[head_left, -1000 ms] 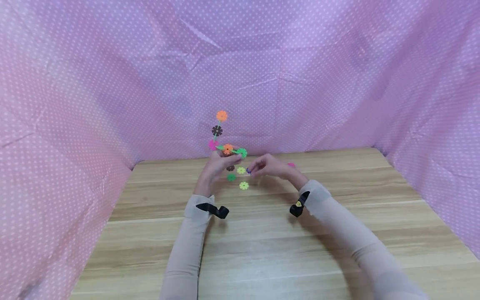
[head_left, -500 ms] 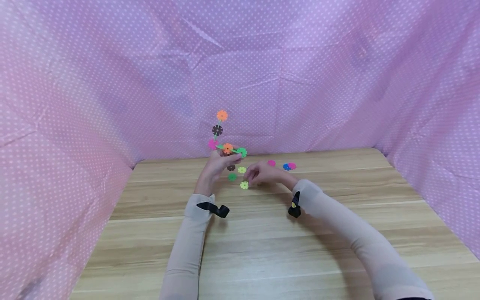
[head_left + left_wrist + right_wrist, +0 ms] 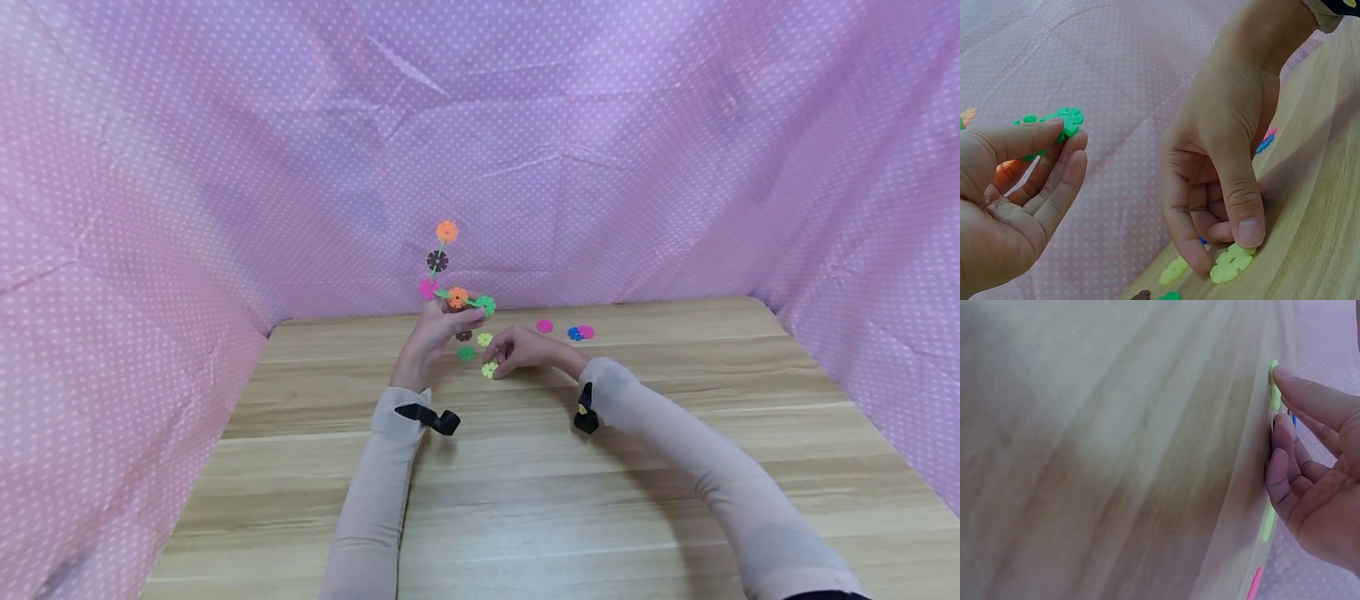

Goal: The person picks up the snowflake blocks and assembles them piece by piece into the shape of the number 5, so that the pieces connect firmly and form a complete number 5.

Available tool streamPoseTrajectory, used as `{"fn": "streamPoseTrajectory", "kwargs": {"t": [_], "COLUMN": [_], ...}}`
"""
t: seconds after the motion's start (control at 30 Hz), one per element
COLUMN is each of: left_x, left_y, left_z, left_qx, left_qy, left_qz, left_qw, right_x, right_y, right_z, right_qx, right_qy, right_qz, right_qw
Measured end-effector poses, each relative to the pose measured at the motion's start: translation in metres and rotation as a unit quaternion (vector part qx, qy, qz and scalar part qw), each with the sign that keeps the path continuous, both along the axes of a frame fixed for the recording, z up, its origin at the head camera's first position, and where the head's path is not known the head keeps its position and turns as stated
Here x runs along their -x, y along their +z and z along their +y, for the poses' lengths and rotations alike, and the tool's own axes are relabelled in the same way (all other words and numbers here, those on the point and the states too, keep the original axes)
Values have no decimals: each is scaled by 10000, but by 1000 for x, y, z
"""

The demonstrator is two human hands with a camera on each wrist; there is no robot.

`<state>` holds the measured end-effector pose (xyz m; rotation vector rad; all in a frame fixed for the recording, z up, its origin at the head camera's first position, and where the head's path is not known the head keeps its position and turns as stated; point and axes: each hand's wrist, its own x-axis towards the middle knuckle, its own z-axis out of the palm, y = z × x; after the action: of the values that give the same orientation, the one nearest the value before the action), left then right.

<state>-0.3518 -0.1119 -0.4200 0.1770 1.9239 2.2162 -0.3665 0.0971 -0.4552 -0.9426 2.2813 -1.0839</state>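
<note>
Several notched snowflake discs are joined in a bent chain, topped by an orange disc (image 3: 447, 232), with a black disc (image 3: 437, 261) and a pink disc (image 3: 428, 288) below. My left hand (image 3: 442, 327) pinches the chain at its green end disc (image 3: 1071, 120) between thumb and fingertips, above the table. My right hand (image 3: 525, 347) reaches down to the tabletop, thumb and index finger around the edges of a pale yellow disc (image 3: 1232, 263); its other fingers are curled in. A bit of a blue disc (image 3: 1203, 240) shows behind those fingers, mostly hidden.
Near the hands, another yellow disc (image 3: 485, 339), a dark green disc (image 3: 466, 353) and a brown disc (image 3: 464, 336) lie on the wooden table (image 3: 510, 500). Farther right are a pink disc (image 3: 544, 326) and an overlapping pink-and-blue pair (image 3: 581, 332). Polka-dot cloth (image 3: 645, 167) hangs behind.
My right hand has moved left and down to the front yellow disc, uncovering the pink and blue discs at right. The left hand and chain stay almost still.
</note>
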Motion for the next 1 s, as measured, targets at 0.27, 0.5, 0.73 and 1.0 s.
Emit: {"fn": "streamPoseTrajectory", "kwargs": {"t": [0.27, 0.5, 0.73, 1.0], "left_x": [-1, 0, 1, 2], "left_y": [0, -1, -1, -3], "left_z": [1, 1, 1, 1], "left_qx": [-52, -147, -137, -85], "left_qy": [-8, -44, -59, -45], "left_qz": [-116, -95, -114, -128], "left_qw": [9999, 9998, 9998, 9999], "right_x": [-1, -2, -2, -2], "right_y": [2, 5, 7, 2], "right_z": [-1, 1, 8, 23], "right_qx": [-219, -283, -267, 26], "right_qy": [-67, -87, -24, -119], "right_qz": [116, -150, -224, -462], "right_qw": [9997, 9995, 9994, 9989]}}
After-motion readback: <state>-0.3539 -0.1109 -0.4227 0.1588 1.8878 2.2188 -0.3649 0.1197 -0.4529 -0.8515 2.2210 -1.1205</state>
